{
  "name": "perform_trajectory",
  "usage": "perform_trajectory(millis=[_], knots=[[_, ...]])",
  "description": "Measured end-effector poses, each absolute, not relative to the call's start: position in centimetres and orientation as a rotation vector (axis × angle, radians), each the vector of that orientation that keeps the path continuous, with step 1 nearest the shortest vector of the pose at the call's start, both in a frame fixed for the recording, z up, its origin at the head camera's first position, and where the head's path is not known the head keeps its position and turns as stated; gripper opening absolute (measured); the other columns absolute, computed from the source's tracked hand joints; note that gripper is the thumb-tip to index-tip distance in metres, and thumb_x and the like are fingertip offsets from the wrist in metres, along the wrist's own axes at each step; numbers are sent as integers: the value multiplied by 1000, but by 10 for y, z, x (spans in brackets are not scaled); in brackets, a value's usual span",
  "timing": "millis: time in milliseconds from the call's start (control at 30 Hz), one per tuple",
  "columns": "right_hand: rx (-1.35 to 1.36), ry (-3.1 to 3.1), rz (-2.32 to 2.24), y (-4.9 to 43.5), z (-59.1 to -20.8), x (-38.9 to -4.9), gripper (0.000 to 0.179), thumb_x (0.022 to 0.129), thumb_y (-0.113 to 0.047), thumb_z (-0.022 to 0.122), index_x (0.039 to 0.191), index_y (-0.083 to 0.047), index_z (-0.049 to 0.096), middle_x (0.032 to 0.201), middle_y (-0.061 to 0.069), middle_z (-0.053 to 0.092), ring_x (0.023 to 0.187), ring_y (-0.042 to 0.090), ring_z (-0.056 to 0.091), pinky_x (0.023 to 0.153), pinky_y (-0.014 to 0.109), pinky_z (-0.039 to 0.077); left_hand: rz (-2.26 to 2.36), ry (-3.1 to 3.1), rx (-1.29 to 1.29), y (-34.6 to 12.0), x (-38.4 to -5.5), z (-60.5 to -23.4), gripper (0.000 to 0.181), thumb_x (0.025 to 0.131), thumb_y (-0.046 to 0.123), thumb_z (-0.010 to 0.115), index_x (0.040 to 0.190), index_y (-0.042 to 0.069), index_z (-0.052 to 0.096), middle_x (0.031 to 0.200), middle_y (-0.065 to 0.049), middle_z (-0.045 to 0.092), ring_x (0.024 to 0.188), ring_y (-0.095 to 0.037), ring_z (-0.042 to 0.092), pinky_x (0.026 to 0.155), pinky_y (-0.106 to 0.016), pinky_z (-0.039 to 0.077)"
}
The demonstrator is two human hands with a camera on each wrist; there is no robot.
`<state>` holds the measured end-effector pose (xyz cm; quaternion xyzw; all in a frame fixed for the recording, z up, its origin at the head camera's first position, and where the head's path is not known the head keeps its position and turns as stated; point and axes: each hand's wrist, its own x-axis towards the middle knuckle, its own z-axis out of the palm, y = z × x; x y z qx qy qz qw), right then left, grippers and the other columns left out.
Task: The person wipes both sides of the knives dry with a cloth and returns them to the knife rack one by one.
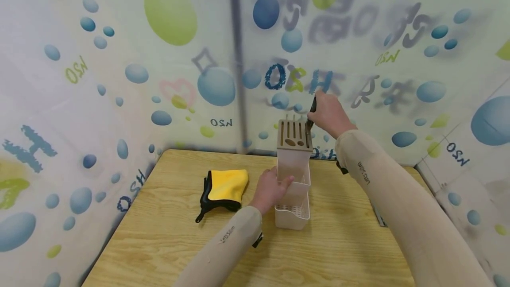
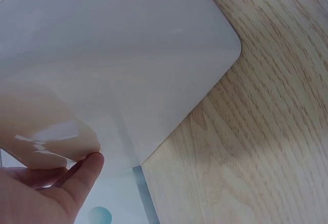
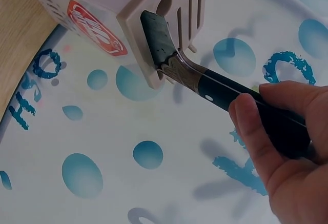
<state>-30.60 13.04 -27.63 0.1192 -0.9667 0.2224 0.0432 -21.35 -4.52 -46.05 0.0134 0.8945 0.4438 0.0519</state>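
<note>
A white knife holder (image 1: 292, 160) with a brown slotted top (image 1: 295, 134) and open baskets at its front stands on the table. My left hand (image 1: 271, 189) grips its side at mid-height, the thumb round the front. In the left wrist view, the fingers (image 2: 84, 172) touch the holder's smooth white wall (image 2: 128, 70). My right hand (image 1: 328, 112) pinches a knife (image 3: 225, 90) by its black riveted handle, above the holder's right edge. In the right wrist view, the knife's dark blade end (image 3: 158, 37) lies at the outermost slot; the rest of the blade is hidden.
A folded yellow and black cloth (image 1: 227, 185) lies left of the holder on the wooden table (image 1: 159, 225). Behind the table hangs a patterned curtain (image 1: 191, 65). A flat object (image 1: 380, 218), mostly hidden by my right sleeve, lies at the right.
</note>
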Motion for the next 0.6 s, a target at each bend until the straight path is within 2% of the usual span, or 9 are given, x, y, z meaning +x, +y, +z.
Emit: perform_trajectory(millis=[300,400,500,600], knots=[[343,-3037,653,135,-270,-298,43,100,-10,56,134,11,42,109,33,61,90,43,67,75,50,56,1359,2700,20,-45,-212,-458,52,102,41,66,142,9,58,126,-13,63,110,-25,59,102,-50,54],[340,-3050,630,138,-267,-293,43,100,-11,56,134,11,41,107,31,62,86,41,67,72,48,55,1347,2706,33,-45,-212,-457,52,101,42,66,139,8,60,126,-14,65,110,-26,61,101,-49,55],[357,-3061,585,140,-263,-287,51,100,-12,56,141,13,37,107,30,63,83,37,67,71,46,53,1347,2708,49,-46,-212,-457,50,101,43,66,136,7,62,127,-15,67,112,-26,64,100,-49,56],[366,-3086,549,144,-258,-282,61,101,-15,56,149,14,30,114,30,62,88,37,67,76,48,54,1348,2708,67,-47,-213,-457,49,101,43,66,133,6,64,127,-15,69,113,-27,67,98,-48,57]])
